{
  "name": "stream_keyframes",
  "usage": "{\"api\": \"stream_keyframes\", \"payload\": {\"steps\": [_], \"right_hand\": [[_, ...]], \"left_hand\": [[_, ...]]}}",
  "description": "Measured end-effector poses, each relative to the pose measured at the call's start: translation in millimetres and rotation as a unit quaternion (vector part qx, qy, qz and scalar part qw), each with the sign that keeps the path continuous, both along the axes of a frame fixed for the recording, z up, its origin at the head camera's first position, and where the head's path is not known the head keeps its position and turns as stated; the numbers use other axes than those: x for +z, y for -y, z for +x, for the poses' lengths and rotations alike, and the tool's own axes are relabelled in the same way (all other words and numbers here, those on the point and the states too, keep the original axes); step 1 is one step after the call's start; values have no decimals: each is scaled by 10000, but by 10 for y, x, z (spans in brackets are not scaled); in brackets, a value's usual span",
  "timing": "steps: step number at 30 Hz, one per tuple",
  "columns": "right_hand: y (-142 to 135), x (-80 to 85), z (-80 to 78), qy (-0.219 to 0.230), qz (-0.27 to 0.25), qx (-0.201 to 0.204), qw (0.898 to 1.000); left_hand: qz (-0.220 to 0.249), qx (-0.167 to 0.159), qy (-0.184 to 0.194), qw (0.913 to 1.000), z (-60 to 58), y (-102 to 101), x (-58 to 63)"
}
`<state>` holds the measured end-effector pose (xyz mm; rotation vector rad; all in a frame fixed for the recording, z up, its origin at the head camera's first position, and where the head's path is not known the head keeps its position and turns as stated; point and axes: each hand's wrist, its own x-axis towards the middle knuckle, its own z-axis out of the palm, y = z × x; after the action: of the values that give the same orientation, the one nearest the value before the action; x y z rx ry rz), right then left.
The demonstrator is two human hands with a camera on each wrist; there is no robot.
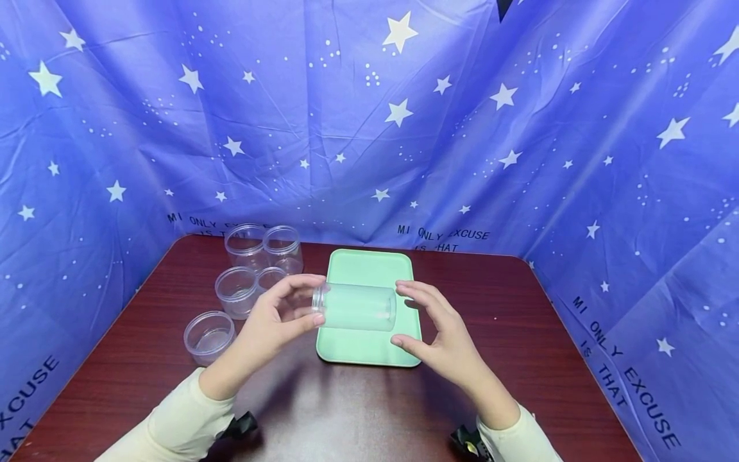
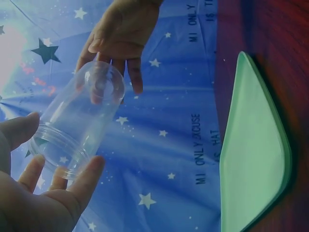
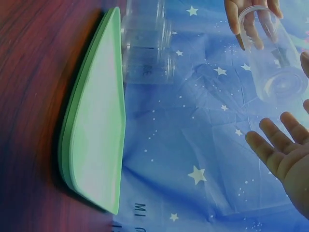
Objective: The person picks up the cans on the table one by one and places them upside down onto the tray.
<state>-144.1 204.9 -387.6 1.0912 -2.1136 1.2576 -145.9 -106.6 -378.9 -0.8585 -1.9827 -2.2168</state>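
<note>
A clear plastic jar [image 1: 358,307] lies sideways in the air over a green tray [image 1: 369,351]. My left hand [image 1: 283,314] grips its threaded mouth end between thumb and fingers. Near the jar's base, my right hand [image 1: 441,330] is held with fingers spread and a gap before the plastic. The left wrist view shows the jar [image 2: 84,116] held at its rim by the left fingertips, the other hand beyond its base. In the right wrist view the right hand [image 3: 285,154] is apart from the jar [image 3: 273,58].
Several clear jars stand at the left of the dark red wooden table [image 1: 485,308], among them a low wide one [image 1: 209,337] at the front and a taller one [image 1: 284,249] at the back. Blue star-patterned cloth [image 1: 346,128] hangs around the back and sides.
</note>
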Motion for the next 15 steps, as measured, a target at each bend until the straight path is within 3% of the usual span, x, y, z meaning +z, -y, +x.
{"api": "stream_keyframes", "payload": {"steps": [6,15], "right_hand": [[15,14,5,306,-496,560,9967],[2,5,47,1231,-939,1120,9816]], "left_hand": [[132,-171,1,9998,6,-53,-26],[358,-377,-137,9986,-2,-135,-76]]}}
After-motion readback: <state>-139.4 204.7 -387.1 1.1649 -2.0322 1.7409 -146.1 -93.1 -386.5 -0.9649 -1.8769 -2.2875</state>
